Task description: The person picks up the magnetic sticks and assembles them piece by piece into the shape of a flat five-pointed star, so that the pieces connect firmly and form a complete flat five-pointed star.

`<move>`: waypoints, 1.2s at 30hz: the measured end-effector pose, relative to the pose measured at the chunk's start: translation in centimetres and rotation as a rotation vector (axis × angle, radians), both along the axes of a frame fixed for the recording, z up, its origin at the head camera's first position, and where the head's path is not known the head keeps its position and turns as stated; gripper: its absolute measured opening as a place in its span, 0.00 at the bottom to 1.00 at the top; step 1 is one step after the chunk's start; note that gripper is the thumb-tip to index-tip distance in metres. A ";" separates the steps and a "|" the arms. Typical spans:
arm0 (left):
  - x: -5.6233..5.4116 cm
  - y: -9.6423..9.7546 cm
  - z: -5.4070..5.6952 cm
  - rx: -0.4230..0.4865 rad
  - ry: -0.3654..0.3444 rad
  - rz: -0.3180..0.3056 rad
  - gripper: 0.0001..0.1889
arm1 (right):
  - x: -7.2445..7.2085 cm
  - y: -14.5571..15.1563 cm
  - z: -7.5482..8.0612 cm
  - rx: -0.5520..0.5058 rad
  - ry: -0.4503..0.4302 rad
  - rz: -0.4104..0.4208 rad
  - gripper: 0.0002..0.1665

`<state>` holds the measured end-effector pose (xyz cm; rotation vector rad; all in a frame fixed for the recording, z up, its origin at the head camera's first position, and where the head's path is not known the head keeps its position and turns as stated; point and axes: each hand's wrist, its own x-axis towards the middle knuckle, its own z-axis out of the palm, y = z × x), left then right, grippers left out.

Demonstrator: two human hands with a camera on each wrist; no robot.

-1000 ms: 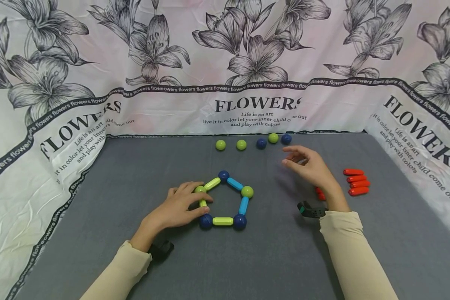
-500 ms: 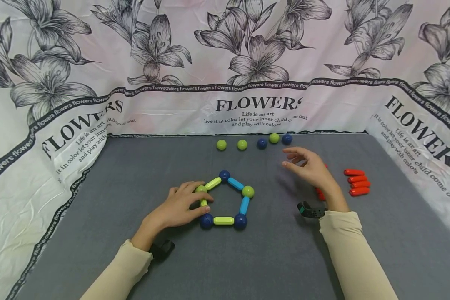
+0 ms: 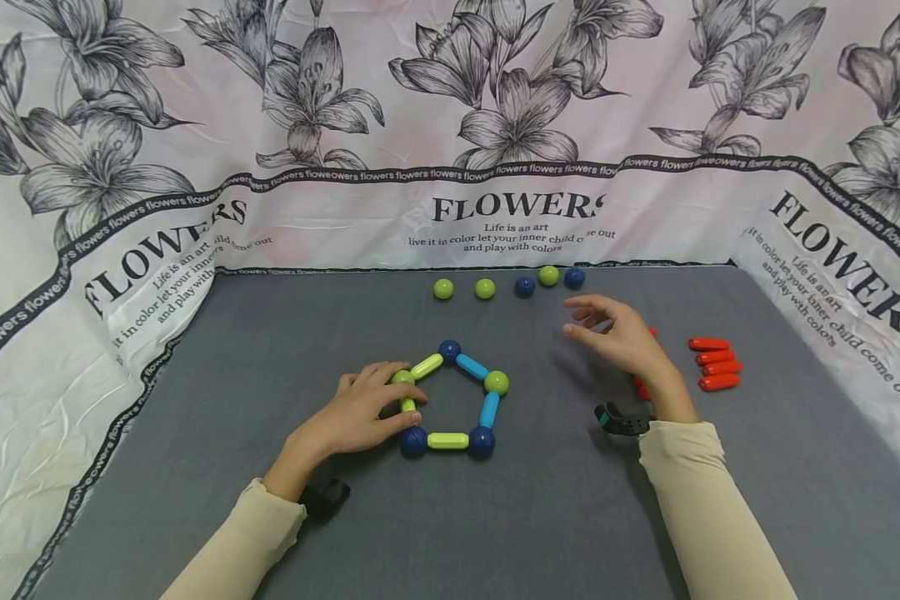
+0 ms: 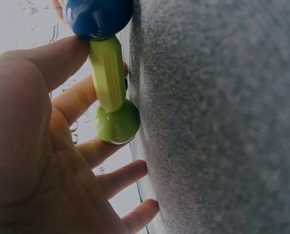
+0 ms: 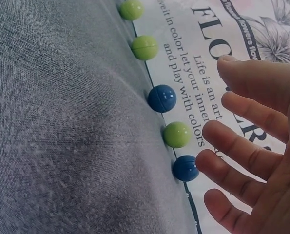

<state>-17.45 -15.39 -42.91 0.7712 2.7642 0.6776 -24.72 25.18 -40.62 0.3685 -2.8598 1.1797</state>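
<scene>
On the grey cloth lies a closed ring of balls and short rods, with three dark blue balls and two green balls at its corners. My left hand [image 3: 367, 410] rests along the ring's left side, fingers spread and fairly straight. Its thumb tip touches the near-left blue ball [image 4: 98, 17], while the index finger passes behind a yellow-green rod [image 4: 107, 73] and the middle finger meets the green ball [image 4: 118, 123]. My right hand [image 3: 611, 329] hovers with loosely bent fingers and nothing in them. In the right wrist view, its fingertips overlap a loose blue ball [image 5: 185, 167].
Several loose green and blue balls, including a green ball [image 3: 443, 289], lie along the far edge. Red rods [image 3: 718, 367] form a stack at the right; more red rods [image 3: 641, 387] show partly hidden behind my right wrist. A flower-printed sheet [image 3: 495, 221] stands behind the cloth.
</scene>
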 end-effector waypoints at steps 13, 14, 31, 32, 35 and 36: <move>0.0 0.0 0.0 -0.002 -0.002 0.003 0.16 | 0.7 2.7 1.4 -0.010 0.018 -0.106 0.31; 0.0 0.0 0.0 -0.002 -0.003 0.003 0.17 | 0.7 2.9 1.5 -0.018 0.011 -0.113 0.31; 0.2 0.0 -0.1 0.020 0.019 -0.012 0.16 | 2.8 7.0 0.7 0.077 0.045 -0.051 0.25; 0.2 0.0 -0.1 0.020 0.020 -0.014 0.16 | 3.2 7.3 0.6 0.078 0.050 -0.048 0.24; 0.1 0.0 0.0 0.017 0.022 -0.016 0.16 | 4.2 8.3 0.4 0.077 0.079 -0.019 0.20; 0.1 0.0 0.0 0.017 0.022 -0.015 0.16 | 4.5 8.7 0.2 0.085 0.092 -0.007 0.18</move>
